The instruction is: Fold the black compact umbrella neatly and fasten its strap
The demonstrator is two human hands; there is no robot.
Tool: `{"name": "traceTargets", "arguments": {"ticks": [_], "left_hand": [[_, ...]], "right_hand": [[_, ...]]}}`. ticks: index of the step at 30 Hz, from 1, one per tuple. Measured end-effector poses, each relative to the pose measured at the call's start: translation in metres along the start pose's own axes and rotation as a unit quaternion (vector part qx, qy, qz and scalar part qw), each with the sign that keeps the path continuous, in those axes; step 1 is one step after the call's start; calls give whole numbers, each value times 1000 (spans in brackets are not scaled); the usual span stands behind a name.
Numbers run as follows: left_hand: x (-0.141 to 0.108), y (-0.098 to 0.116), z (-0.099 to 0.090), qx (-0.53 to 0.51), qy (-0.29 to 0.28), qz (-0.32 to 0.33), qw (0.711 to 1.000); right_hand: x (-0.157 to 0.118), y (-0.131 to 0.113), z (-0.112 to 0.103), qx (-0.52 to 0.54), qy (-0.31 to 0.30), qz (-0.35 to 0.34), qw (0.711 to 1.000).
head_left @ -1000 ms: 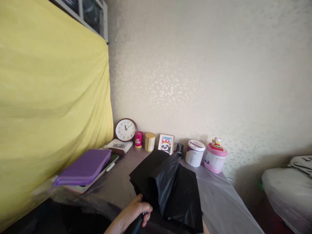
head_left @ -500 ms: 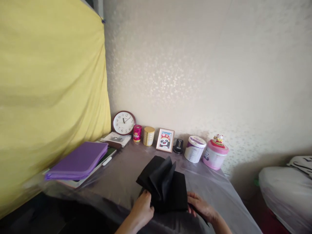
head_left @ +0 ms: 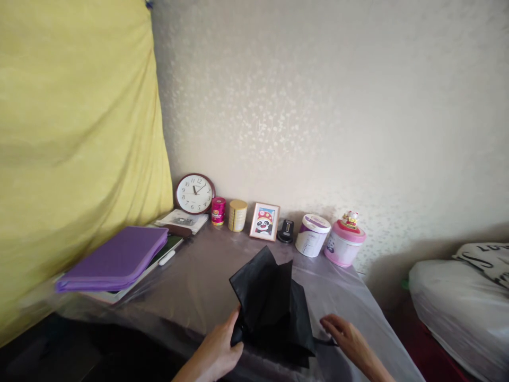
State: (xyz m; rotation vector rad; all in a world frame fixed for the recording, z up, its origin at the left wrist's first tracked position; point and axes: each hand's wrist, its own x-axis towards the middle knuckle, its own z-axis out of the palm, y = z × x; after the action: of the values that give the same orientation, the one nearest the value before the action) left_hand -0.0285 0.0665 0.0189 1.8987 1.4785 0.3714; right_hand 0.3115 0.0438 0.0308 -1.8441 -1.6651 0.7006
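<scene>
A black fabric item (head_left: 266,302) with loose, raised flaps sits at the near edge of the table; its exact kind is not clear. My left hand (head_left: 219,342) grips its near left side, thumb and fingers closed round the cloth. From its right side a thin black strap (head_left: 325,342) runs across to my right hand (head_left: 348,337). The fingers of that hand are bent over the strap, while the thumb is largely hidden.
The table has a glossy covering (head_left: 191,286). A purple folder (head_left: 115,257) lies on papers at left, beside a white marker (head_left: 167,258). Along the wall stand a clock (head_left: 194,193), a picture frame (head_left: 264,222), a white tub (head_left: 313,236) and a pink tub (head_left: 344,244).
The black fabric has tilted and its flaps have spread differently. My right hand has moved right, away from the fabric's edge, with the strap stretched between. The view has shifted slightly.
</scene>
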Motion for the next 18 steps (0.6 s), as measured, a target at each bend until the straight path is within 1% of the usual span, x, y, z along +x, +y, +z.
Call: {"name": "traceTargets", "arguments": {"ticks": [2,3,5,7,10,12,14,16,18], "left_hand": [[-2,2,2,16,-4,3,1000],[-3,3,4,24,-5,7,1000],[-5,4,6,32,-2,13,999],[-7,4,8,39,-2,17,999],[-6,4,11,60,-1,15,998],[-5,3,13,85,4,12,996],[-4,3,14,117,11,9,993],[-4,2,15,148,21,3,989],[-5,2,15,174,29,-6,984]], "right_hand": [[4,-18,-8,-46,107,-62,991],[6,-29,-10,-56,140,-90,984],[9,-52,-12,-74,184,-152,968],[11,-75,-9,-91,203,-206,953],[14,-102,2,-111,176,-269,940],[17,-115,13,-126,141,-288,939],[19,-121,23,-148,104,-291,939],[22,-123,32,-170,73,-288,939],[25,-120,38,-176,63,-283,941]]}}
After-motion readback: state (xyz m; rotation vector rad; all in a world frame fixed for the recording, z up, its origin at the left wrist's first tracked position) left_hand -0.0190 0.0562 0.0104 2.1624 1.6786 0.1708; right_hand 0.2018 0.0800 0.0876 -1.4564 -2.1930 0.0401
